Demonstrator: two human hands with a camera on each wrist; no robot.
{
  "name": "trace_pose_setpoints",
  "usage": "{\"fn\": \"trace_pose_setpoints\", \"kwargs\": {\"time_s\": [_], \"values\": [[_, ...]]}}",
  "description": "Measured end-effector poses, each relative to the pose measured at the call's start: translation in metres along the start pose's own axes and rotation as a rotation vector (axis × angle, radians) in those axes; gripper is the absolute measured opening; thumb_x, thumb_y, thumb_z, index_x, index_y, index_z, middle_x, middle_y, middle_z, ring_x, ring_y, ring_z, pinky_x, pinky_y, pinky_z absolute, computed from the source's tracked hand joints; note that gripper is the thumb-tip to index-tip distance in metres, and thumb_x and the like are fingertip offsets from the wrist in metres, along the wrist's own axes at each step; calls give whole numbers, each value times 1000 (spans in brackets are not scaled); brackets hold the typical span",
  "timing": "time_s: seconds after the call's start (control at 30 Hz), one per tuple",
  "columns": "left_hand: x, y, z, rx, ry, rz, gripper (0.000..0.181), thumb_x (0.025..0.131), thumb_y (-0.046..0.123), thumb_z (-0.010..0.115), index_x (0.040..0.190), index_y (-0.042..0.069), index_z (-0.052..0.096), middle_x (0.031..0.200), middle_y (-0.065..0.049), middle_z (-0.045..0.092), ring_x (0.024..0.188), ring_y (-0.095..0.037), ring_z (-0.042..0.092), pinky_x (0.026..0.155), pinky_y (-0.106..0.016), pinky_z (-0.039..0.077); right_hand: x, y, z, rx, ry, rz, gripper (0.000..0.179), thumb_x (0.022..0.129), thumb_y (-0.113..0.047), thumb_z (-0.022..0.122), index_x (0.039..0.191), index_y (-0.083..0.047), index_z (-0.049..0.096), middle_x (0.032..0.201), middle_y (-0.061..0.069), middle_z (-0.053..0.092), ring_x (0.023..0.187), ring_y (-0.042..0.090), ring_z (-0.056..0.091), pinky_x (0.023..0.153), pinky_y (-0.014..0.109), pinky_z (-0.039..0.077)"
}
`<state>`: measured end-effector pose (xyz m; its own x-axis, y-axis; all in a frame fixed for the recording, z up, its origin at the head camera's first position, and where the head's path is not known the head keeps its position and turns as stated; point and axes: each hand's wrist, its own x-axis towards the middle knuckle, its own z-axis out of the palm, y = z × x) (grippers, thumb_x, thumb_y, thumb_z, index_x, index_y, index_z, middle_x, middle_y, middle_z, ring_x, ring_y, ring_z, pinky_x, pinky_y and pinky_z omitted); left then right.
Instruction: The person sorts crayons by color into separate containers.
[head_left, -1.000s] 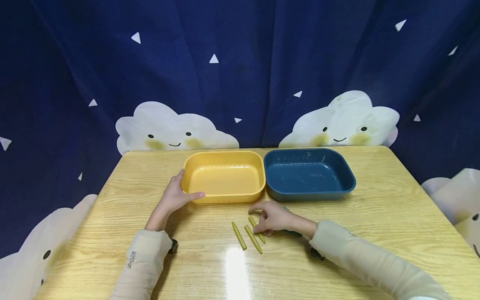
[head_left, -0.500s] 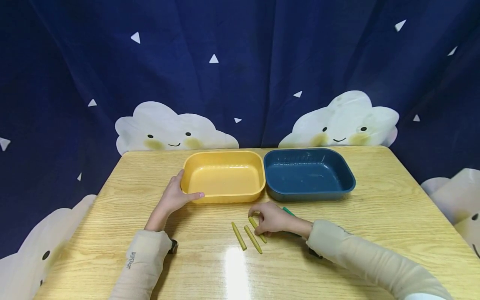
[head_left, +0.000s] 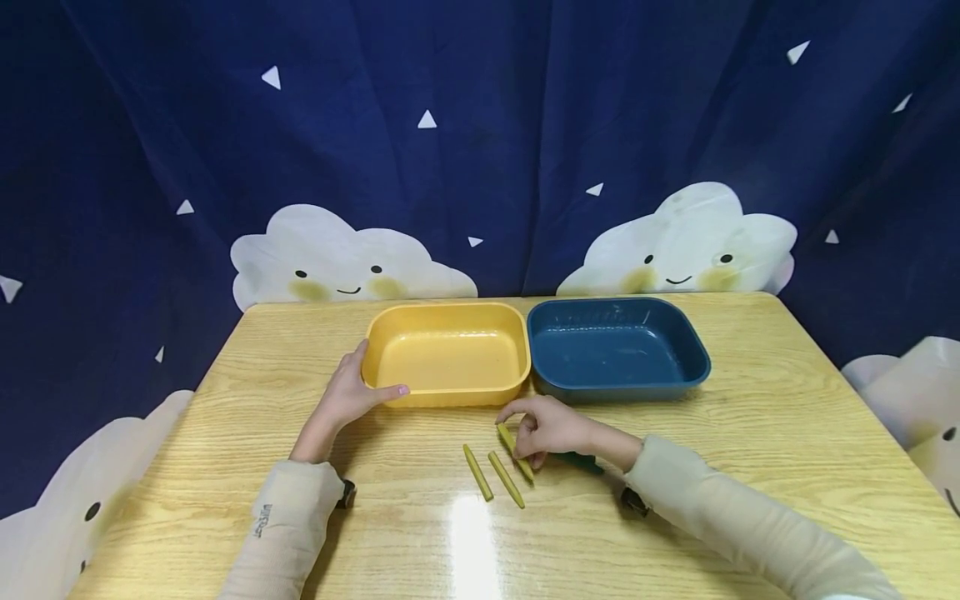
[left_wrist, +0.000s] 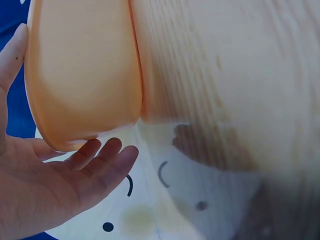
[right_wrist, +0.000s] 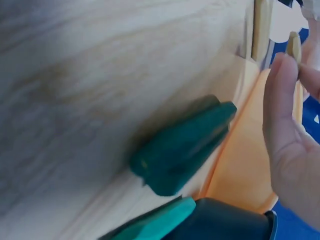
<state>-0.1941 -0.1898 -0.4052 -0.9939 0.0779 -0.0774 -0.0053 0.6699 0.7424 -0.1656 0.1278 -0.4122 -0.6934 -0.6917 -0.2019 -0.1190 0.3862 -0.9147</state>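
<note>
In the head view, near the far edge of the table (head_left: 405, 542), the left hand (head_left: 347, 393) is spread against the yellow bin's (head_left: 450, 397) left end. Nearer the table's near edge, the right hand (head_left: 553, 428) pinches a yellow stick (head_left: 507, 438), just right of two loose sticks (head_left: 478, 473). The left wrist view shows relaxed fingers at the bin's end. In the right wrist view, fingertips hold the stick, apart from green sticks (right_wrist: 182, 147).
</note>
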Motion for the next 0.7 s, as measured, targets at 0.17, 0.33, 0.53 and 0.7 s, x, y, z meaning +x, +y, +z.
{"fn": "trace_pose_setpoints", "kwargs": {"time_s": [0.17, 0.33, 0.53, 0.7], "values": [[0, 0, 0, -3, 2, -3, 113, 69, 40, 78, 144, -4, 6, 140, -30, 22, 127, -41, 26, 102, -54, 25, 0, -3, -5, 54, -28, -39, 46, 78, 5, 62, 122, 9, 49, 61, 9, 60, 52, 19, 60, 53, 37, 54], [0, 0, 0, -7, 6, -3, 112, 69, 39, 78, 144, -5, 6, 140, -30, 22, 127, -41, 26, 102, -54, 25, -2, -7, -10, 90, -28, -33, 47, 79, 4, 61, 124, 8, 48, 67, 12, 63, 54, 19, 60, 55, 38, 54], [1, 0, 0, -7, 4, -9, 111, 70, 38, 78, 144, -5, 6, 140, -31, 21, 127, -41, 26, 104, -53, 23, -2, -11, -16, 158, -50, -58, 49, 80, 5, 59, 126, 11, 44, 70, 11, 63, 57, 18, 59, 56, 42, 54], [1, 0, 0, -8, 3, -5, 112, 70, 38, 78, 144, -5, 6, 140, -31, 21, 127, -42, 25, 104, -53, 23, -3, -14, -20, 190, -91, -94, 51, 80, 4, 57, 127, 14, 40, 72, 11, 62, 58, 17, 59, 56, 39, 54]]}}
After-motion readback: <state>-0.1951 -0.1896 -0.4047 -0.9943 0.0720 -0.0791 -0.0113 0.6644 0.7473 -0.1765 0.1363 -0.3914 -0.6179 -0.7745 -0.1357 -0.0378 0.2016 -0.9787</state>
